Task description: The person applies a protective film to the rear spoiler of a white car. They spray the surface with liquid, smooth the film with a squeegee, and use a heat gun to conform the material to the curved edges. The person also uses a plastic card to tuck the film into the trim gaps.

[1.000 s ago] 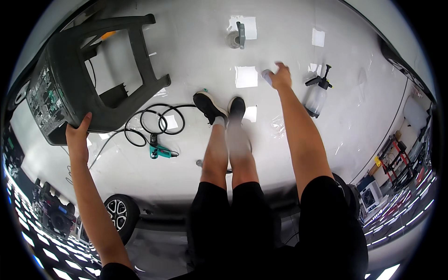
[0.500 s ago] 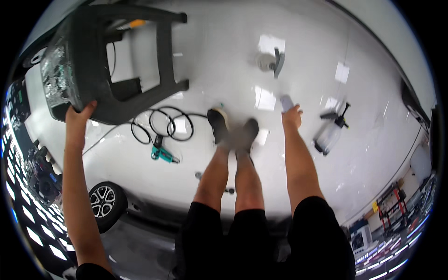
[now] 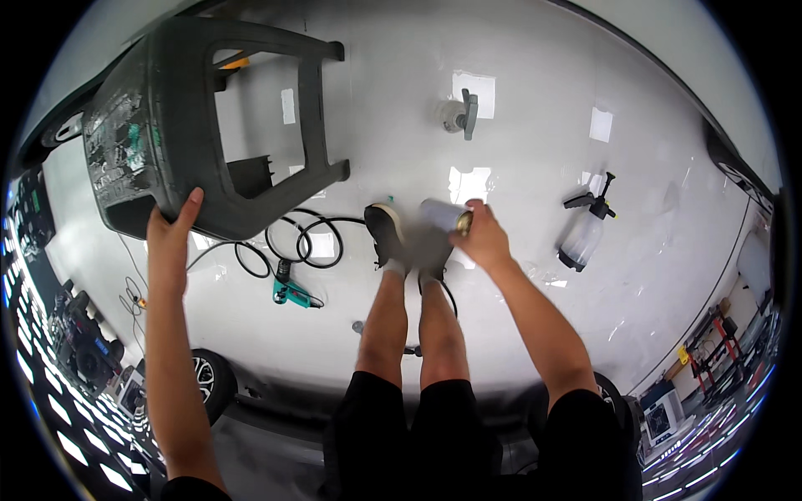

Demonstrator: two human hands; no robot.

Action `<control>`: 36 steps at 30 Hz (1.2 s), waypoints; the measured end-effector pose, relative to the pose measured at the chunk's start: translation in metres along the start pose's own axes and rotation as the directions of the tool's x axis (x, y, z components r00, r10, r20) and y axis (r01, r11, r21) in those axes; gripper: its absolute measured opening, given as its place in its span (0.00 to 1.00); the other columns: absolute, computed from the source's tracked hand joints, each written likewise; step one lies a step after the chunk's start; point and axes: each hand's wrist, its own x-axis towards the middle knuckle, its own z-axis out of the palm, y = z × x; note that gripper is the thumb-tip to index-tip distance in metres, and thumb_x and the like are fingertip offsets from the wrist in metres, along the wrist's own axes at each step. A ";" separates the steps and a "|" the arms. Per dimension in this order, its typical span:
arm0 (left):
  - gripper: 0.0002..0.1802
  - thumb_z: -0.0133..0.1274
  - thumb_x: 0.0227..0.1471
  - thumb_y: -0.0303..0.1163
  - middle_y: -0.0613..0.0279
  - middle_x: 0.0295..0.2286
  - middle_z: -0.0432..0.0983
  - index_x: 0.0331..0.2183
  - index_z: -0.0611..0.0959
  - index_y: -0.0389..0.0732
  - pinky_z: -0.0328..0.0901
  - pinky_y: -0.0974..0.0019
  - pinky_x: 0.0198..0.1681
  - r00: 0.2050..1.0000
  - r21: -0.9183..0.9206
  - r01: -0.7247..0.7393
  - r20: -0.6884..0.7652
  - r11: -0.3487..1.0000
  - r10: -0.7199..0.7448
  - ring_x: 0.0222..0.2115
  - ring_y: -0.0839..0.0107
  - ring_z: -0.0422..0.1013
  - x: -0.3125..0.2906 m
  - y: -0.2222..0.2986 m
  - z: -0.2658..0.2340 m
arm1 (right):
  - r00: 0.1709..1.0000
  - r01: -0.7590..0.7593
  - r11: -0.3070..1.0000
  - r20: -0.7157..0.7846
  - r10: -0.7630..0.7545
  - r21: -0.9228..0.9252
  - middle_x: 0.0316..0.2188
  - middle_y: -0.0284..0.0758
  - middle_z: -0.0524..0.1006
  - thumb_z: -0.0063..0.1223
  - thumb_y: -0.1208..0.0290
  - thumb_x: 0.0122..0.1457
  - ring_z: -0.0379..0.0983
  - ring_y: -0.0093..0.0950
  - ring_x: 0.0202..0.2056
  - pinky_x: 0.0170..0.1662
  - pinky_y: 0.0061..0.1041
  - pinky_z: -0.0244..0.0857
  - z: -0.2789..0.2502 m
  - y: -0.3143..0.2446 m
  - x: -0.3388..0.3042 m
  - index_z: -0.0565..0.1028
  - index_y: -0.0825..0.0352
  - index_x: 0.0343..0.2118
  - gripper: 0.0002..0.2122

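Stool (image 3: 180, 138) gripped by my left hand (image 3: 174, 230), pale canister (image 3: 440, 215) in my right hand (image 3: 484, 242)

Through the head camera I saw the dark grey stool tipped on its side at the upper left, its worn seat facing left and its legs pointing right. My left hand held its lower edge near the seat corner. I could not tell whether the stool touched the floor (image 3: 660, 309). My right hand was wrapped around the cylindrical pale canister, whose brassy end sat by the fingers, in view just beside a blurred right shoe (image 3: 430, 246). Left of the shoes, a teal tool (image 3: 289, 290) lay near a coiled black hose (image 3: 342, 220). Farther out was a clear bottle (image 3: 452, 117) with a grey trigger head, and on the right a pump sprayer (image 3: 582, 238), well apart from my right hand.
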 end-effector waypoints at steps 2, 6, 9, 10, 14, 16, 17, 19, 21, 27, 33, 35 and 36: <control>0.59 0.72 0.45 0.34 0.38 0.62 0.61 0.65 0.52 0.25 0.53 0.56 0.66 0.910 0.365 -0.226 -0.253 0.903 0.329 0.64 0.51 0.59 -0.056 0.000 0.020 | 0.980 0.174 0.985 0.100 -0.173 -0.006 0.42 0.47 0.75 0.67 0.62 0.45 0.78 0.47 0.41 0.44 0.42 0.73 -0.032 -0.051 -0.042 0.67 0.68 0.47 0.29; 0.59 0.76 0.30 0.31 0.43 0.55 0.70 0.62 0.63 0.31 0.63 0.55 0.59 0.828 0.274 -0.542 0.336 0.795 0.449 0.56 0.51 0.69 -0.158 0.038 0.071 | 0.807 0.276 0.937 0.479 -0.346 0.213 0.42 0.46 0.74 0.66 0.60 0.47 0.77 0.45 0.38 0.43 0.38 0.73 -0.090 -0.126 -0.078 0.69 0.68 0.46 0.26; 0.50 0.77 0.30 0.37 0.48 0.43 0.80 0.56 0.72 0.38 0.73 0.56 0.46 0.795 0.164 -0.510 0.465 0.844 0.389 0.41 0.49 0.78 -0.190 0.037 0.077 | 0.617 0.187 0.798 0.564 -0.549 0.573 0.42 0.43 0.77 0.64 0.62 0.52 0.77 0.39 0.39 0.45 0.33 0.72 -0.100 -0.139 -0.044 0.73 0.68 0.46 0.21; 0.45 0.76 0.32 0.35 0.50 0.42 0.80 0.54 0.74 0.37 0.73 0.56 0.46 0.894 0.045 -0.349 0.317 0.936 0.318 0.41 0.50 0.79 -0.191 0.023 0.070 | 0.591 0.323 0.755 0.502 -0.632 0.570 0.44 0.41 0.77 0.62 0.64 0.56 0.76 0.35 0.42 0.47 0.32 0.71 -0.091 -0.125 -0.026 0.72 0.67 0.50 0.21; 0.45 0.76 0.32 0.31 0.52 0.42 0.80 0.53 0.71 0.36 0.72 0.59 0.46 0.961 -0.004 -0.139 0.240 0.990 0.136 0.42 0.61 0.79 -0.206 -0.035 0.048 | 0.935 0.104 0.984 -0.323 -0.147 -0.146 0.55 0.51 0.70 0.72 0.48 0.46 0.70 0.45 0.53 0.54 0.42 0.69 -0.045 -0.056 0.101 0.64 0.74 0.61 0.45; 0.45 0.77 0.31 0.33 0.52 0.41 0.79 0.52 0.73 0.36 0.72 0.59 0.46 0.959 -0.017 -0.190 0.211 0.982 0.189 0.42 0.61 0.79 -0.221 -0.059 0.032 | 0.965 -0.060 0.913 -0.211 0.157 0.404 0.48 0.48 0.78 0.68 0.46 0.50 0.76 0.41 0.50 0.53 0.35 0.69 -0.048 0.030 0.187 0.69 0.71 0.60 0.40; 0.45 0.77 0.31 0.34 0.52 0.41 0.80 0.52 0.74 0.37 0.72 0.59 0.46 0.965 0.025 -0.183 0.197 0.983 0.174 0.41 0.61 0.79 -0.234 -0.073 0.014 | 0.950 -0.047 0.951 -0.281 0.137 0.304 0.45 0.46 0.81 0.67 0.46 0.51 0.78 0.37 0.48 0.51 0.33 0.70 -0.011 0.016 0.199 0.74 0.69 0.56 0.35; 0.45 0.77 0.31 0.33 0.53 0.41 0.80 0.52 0.73 0.36 0.71 0.59 0.47 0.965 0.133 -0.188 0.212 0.973 0.157 0.42 0.62 0.78 -0.252 -0.093 -0.014 | 0.919 0.030 0.921 -0.373 0.128 0.389 0.45 0.49 0.81 0.63 0.56 0.56 0.80 0.39 0.44 0.47 0.35 0.71 0.015 0.026 0.208 0.78 0.70 0.50 0.24; 0.45 0.76 0.30 0.31 0.52 0.41 0.80 0.53 0.73 0.36 0.71 0.59 0.48 0.959 0.229 -0.206 0.241 0.951 0.150 0.42 0.61 0.78 -0.262 -0.109 -0.043 | 0.828 0.150 0.978 -0.559 -0.043 0.147 0.43 0.50 0.81 0.56 0.67 0.59 0.80 0.44 0.39 0.45 0.37 0.72 0.041 0.035 0.193 0.78 0.69 0.48 0.17; 0.41 0.74 0.33 0.30 0.51 0.39 0.81 0.51 0.73 0.37 0.71 0.57 0.47 0.958 0.110 0.287 -0.033 0.952 -0.285 0.41 0.61 0.78 -0.326 -0.163 -0.126 | 0.830 0.355 0.935 -0.453 -0.326 -0.022 0.52 0.49 0.73 0.52 0.84 0.50 0.73 0.50 0.50 0.54 0.40 0.69 0.039 0.013 0.049 0.77 0.67 0.43 0.16; 0.46 0.76 0.30 0.39 0.50 0.40 0.81 0.53 0.73 0.43 0.72 0.51 0.46 0.948 0.165 0.307 -0.142 0.937 -0.285 0.42 0.48 0.78 -0.433 -0.190 -0.207 | 0.987 0.162 0.887 -0.083 -0.139 0.432 0.25 0.36 0.80 0.59 0.69 0.61 0.80 0.25 0.26 0.31 0.27 0.75 -0.063 -0.076 -0.161 0.77 0.74 0.35 0.10; 0.46 0.76 0.30 0.40 0.49 0.40 0.81 0.53 0.73 0.42 0.72 0.51 0.46 0.935 0.079 0.325 -0.176 0.942 -0.308 0.43 0.48 0.78 -0.451 -0.198 -0.216 | 0.990 0.110 0.780 0.004 -0.142 0.616 0.27 0.37 0.80 0.59 0.72 0.62 0.80 0.27 0.27 0.32 0.27 0.77 -0.096 -0.100 -0.209 0.77 0.75 0.37 0.09; 0.47 0.76 0.30 0.40 0.48 0.40 0.81 0.53 0.72 0.42 0.72 0.51 0.46 0.922 0.032 0.343 -0.200 0.939 -0.331 0.43 0.47 0.78 -0.454 -0.203 -0.221 | 0.982 0.114 0.776 0.046 -0.181 0.620 0.28 0.38 0.80 0.59 0.72 0.63 0.81 0.28 0.28 0.33 0.27 0.78 -0.105 -0.112 -0.227 0.77 0.75 0.38 0.09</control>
